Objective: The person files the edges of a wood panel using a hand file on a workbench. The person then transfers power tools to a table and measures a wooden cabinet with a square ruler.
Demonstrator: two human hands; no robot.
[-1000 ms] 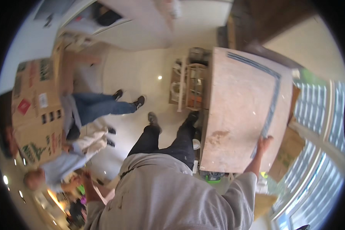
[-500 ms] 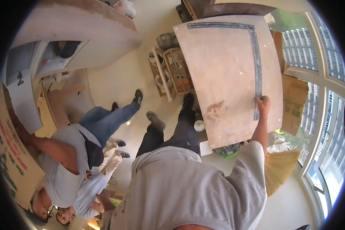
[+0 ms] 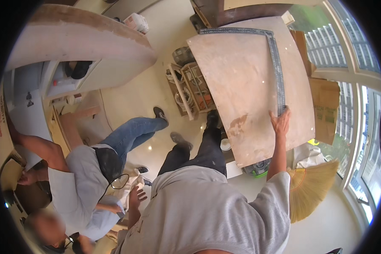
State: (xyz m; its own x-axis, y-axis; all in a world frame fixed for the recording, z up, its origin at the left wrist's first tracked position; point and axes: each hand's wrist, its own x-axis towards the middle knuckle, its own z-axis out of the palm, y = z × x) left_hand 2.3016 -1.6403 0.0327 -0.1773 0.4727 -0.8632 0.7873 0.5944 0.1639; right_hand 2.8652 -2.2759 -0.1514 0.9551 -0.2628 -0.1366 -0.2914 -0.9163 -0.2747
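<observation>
My right hand [image 3: 280, 121] grips the lower end of a dark framing square [image 3: 278, 70], an L-shaped metal ruler with markings. It lies on a wide, pale plywood board [image 3: 241, 84] with a brownish stained patch toward its near left corner. The square's short leg runs along the board's far edge, and its corner sits at the upper right. My left hand [image 3: 137, 197] is raised beside my torso at the lower left, fingers apart, holding nothing.
Left of the board stands a wooden tool carrier [image 3: 188, 89]. A straw broom [image 3: 311, 190] and flattened cardboard [image 3: 325, 106] are near the windows at right. On the left, a co-worker [image 3: 78, 182] reaches toward a cardboard box [image 3: 8, 178]; another person is partly hidden beyond. A cabinet [image 3: 84, 46] stands at upper left.
The framing square has slid leftward and slightly away across the board, my right hand moving with it. My left hand has come up into view. The co-worker's arms have shifted at the box.
</observation>
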